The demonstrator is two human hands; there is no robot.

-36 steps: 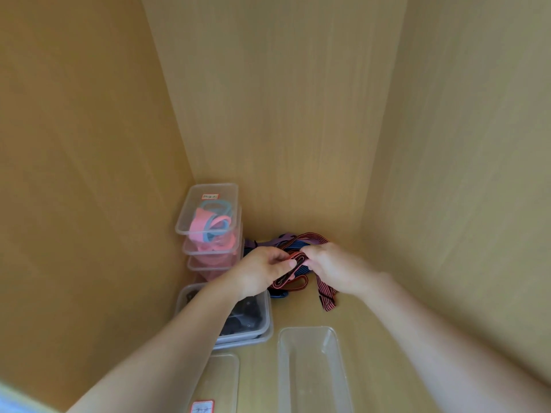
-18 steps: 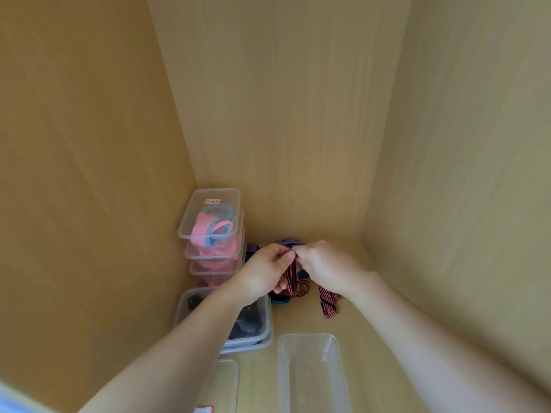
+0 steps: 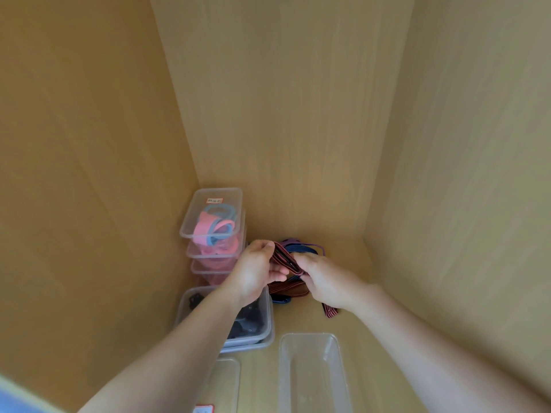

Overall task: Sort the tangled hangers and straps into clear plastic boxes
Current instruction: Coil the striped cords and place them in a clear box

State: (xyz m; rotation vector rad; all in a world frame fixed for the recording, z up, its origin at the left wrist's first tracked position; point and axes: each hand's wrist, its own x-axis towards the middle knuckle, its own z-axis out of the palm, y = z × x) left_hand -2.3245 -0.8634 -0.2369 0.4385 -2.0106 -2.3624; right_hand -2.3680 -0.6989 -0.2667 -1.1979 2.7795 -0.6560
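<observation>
Stacked boxes (image 3: 213, 216) sit at left. L hand (image 3: 256, 271) pinches one end of the red striped strap (image 3: 284, 259) and R hand (image 3: 326, 283) grips the other, just over the tangle (image 3: 307, 249) at the back. Step looks like freeing/folding it; next prob. needs a tidy bundle dropped in the empty box (image 3: 313, 338).

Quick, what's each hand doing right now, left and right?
Left hand: grip closed, pinching the red striped strap.
Right hand: grip closed, holding the other end of the same strap.
</observation>
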